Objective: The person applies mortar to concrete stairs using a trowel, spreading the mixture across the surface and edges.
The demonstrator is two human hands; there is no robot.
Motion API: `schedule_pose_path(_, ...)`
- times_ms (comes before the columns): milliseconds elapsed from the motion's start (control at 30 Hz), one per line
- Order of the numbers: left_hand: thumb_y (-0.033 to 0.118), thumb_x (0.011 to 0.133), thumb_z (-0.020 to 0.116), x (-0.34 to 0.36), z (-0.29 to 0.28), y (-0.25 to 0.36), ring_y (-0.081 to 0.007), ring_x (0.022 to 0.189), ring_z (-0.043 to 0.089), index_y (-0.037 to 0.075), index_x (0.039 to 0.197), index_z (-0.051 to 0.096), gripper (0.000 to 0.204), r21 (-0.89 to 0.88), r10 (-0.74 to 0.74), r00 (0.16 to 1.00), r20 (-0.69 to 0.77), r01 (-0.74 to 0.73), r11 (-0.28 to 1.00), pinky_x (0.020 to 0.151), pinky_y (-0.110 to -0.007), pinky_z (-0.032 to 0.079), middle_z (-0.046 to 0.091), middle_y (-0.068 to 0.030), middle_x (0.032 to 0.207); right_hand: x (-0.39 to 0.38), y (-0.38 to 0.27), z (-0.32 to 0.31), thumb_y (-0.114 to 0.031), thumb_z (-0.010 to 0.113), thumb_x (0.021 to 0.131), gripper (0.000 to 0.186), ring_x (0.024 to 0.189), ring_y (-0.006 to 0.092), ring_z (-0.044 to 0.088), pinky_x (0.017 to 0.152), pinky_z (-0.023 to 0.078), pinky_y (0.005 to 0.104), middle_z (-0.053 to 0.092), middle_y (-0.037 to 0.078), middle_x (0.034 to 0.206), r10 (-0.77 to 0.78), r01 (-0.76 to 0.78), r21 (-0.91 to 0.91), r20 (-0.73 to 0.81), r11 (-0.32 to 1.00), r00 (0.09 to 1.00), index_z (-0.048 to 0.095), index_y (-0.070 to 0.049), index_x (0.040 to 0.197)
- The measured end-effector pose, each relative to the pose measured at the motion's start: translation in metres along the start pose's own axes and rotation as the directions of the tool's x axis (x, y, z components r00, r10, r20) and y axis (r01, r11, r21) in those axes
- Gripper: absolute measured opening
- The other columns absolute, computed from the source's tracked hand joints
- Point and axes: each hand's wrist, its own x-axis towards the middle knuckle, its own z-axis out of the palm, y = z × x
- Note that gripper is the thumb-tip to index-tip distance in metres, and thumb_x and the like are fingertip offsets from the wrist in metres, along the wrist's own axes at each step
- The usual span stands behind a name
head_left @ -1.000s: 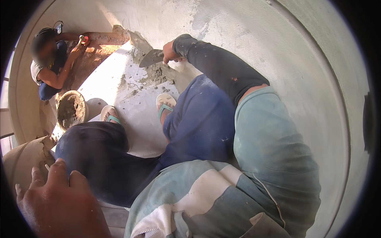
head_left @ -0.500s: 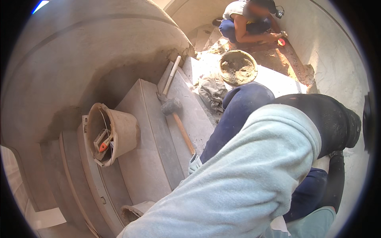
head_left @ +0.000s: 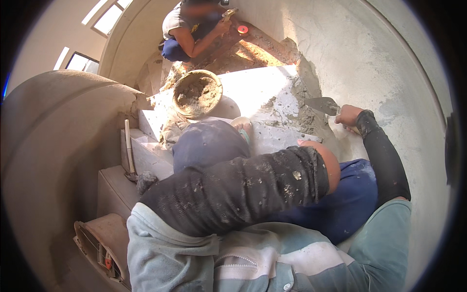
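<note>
Grey mortar point(head_left: 315, 126) lies rough on pale slab point(head_left: 258, 82), beside curved wall point(head_left: 389, 73). My right hand point(head_left: 348, 116) grips trowel point(head_left: 321, 104) at mortar; left hand point(head_left: 332, 168) mostly hidden, can't tell. Spreading step, I judge; next calls for flat, steady strokes.

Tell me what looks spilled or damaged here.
Grey mortar is smeared and crumbled across the right end of the white slab, untidy against its bright surface, near the trowel in the right hand; it could be deliberate. The low curved wall on the left has a ragged, broken-looking end, unlike its smooth face.
</note>
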Motion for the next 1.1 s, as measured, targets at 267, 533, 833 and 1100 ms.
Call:
schedule_pose_path(267,0.02,0.075,0.074,-0.058,-0.049,-0.069,-0.0362,0.094,0.067,0.002,0.099,0.069,0.031,-0.14,-0.041,0.994,-0.102,0.026,0.99,0.086,-0.044,0.052,0.07,-0.0173,0.092,0.05,0.028,0.016,-0.022,0.062,0.092,0.031,0.058,0.0173,0.061,0.045,0.051,0.0317,0.062,0.013,0.088,-0.079,0.083,0.729,-0.04,0.679,0.996,0.055,0.006,0.104)
schedule_pose_path(533,0.024,0.076,0.075,-0.095,-0.104,-0.104,-0.04,0.11,0.061,0.001,0.126,0.06,0.058,-0.202,-0.317,0.935,-0.156,0.284,0.937,0.094,-0.044,0.048,0.066,-0.0217,0.116,0.161,-0.033,0.158,-0.01,0.064,0.086,0.022,0.061,0.0233,0.062,0.049,0.054,0.0389,0.06,0.015,0.081,-0.125,0.106,0.989,-0.119,-0.107,0.985,0.056,0.006,0.1)
schedule_pose_path(833,0.025,0.072,0.082,-0.069,-0.102,-0.119,-0.0399,0.115,0.06,0.001,0.131,0.057,0.069,-0.282,-0.279,0.959,0.052,0.283,0.917,0.097,-0.042,0.048,0.063,-0.0224,0.124,0.269,-0.028,0.193,-0.012,0.067,0.086,0.029,0.057,0.0294,0.062,0.047,0.054,0.0441,0.06,0.018,0.077,0.145,0.091,0.902,-0.032,-0.421,0.989,0.056,0.005,0.106)
schedule_pose_path(1100,0.025,0.072,0.082,-0.055,-0.106,-0.117,-0.04,0.116,0.06,0.0,0.133,0.056,0.071,-0.294,-0.201,0.979,0.045,0.205,0.933,0.098,-0.042,0.047,0.062,-0.0239,0.126,0.232,-0.006,0.204,-0.009,0.069,0.081,0.029,0.058,0.0308,0.063,0.047,0.053,0.0462,0.061,0.017,0.08,0.327,0.132,0.861,0.043,-0.492,0.944,0.058,0.003,0.104)
